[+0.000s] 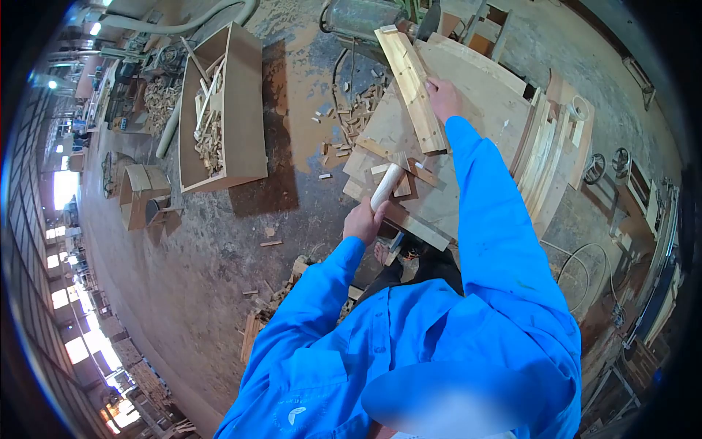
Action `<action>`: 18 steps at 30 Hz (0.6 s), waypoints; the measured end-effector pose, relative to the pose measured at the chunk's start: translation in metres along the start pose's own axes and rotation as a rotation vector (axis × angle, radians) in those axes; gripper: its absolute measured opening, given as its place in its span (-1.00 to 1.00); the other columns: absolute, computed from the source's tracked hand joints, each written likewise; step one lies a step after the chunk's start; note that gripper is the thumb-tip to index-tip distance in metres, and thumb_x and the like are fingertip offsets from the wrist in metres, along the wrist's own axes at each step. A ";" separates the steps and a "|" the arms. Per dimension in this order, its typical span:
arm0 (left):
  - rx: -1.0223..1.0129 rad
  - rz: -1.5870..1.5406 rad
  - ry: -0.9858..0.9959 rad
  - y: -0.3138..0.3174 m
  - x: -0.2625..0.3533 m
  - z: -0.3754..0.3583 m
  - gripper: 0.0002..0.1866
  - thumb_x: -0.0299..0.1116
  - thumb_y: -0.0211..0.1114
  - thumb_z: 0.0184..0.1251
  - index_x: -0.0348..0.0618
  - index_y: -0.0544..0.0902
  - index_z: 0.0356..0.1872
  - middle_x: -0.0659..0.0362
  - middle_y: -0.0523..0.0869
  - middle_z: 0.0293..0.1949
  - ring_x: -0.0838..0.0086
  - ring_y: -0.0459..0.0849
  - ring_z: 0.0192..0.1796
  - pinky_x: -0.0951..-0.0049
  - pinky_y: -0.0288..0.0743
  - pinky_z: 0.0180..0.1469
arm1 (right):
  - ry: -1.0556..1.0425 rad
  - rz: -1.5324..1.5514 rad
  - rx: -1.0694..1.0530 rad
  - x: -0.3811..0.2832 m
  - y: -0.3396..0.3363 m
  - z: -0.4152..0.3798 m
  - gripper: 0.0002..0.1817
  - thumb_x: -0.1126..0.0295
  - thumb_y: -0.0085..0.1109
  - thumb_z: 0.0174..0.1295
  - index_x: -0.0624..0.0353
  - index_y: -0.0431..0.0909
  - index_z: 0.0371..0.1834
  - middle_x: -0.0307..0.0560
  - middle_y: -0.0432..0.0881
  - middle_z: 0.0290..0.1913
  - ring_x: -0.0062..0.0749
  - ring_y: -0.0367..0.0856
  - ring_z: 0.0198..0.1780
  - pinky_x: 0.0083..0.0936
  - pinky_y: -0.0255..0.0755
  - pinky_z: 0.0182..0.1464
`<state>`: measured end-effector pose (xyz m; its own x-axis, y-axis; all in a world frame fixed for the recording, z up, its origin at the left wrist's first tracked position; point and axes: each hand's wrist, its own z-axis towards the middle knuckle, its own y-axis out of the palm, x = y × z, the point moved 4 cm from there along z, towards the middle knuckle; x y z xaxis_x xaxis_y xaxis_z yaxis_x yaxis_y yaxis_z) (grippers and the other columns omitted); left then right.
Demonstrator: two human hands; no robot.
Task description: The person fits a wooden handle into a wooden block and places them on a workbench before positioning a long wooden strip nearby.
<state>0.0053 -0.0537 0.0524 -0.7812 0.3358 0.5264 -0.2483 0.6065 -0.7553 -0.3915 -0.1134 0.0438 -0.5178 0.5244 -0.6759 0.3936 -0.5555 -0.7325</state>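
Note:
My left hand (pixel 363 221) is closed around a pale, round wooden rod (pixel 385 187), which points up and away over the near left edge of the work table (pixel 479 95). My right hand (pixel 443 100) grips the right edge of a long wooden board (pixel 412 84) with small dark marks along its face. That board lies slanted across the left part of the table. Small wood offcuts (pixel 424 174) lie on the tabletop just beyond the rod. Part of the rod is hidden inside my left fist.
Left stands a large open wooden box (pixel 245 110) holding scrap wood. Loose offcuts (pixel 362 110) litter the floor beside the table. Long curved wood strips (pixel 541 146) lie on the table's right side. A machine (pixel 362 16) stands beyond, and a cable (pixel 585 271) coils at right.

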 end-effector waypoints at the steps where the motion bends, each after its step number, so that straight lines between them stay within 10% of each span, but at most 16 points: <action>1: -0.001 0.005 0.005 0.002 -0.001 0.002 -0.41 0.23 0.18 0.62 -0.22 0.60 0.08 -0.31 0.80 -0.15 -0.33 0.77 -0.04 -0.26 0.59 -0.02 | 0.007 0.006 -0.001 0.002 0.000 0.002 -0.65 0.10 0.24 0.52 -0.05 0.84 0.18 0.16 0.76 0.10 0.16 0.72 0.18 0.01 0.57 0.25; 18: 0.068 -0.005 0.058 -0.003 0.025 0.021 -0.35 0.26 0.17 0.62 -0.26 0.61 0.12 -0.33 0.80 -0.15 -0.34 0.76 -0.03 -0.26 0.59 0.00 | 0.234 0.055 0.072 0.022 -0.034 0.030 -0.67 0.13 0.23 0.48 0.06 0.86 0.06 0.21 0.81 0.11 0.14 0.74 0.20 -0.05 0.58 0.28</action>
<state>-0.0255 -0.0627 0.0593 -0.7458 0.3753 0.5503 -0.2921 0.5582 -0.7766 -0.4387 -0.1025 0.0561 -0.3042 0.6227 -0.7209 0.3564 -0.6274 -0.6924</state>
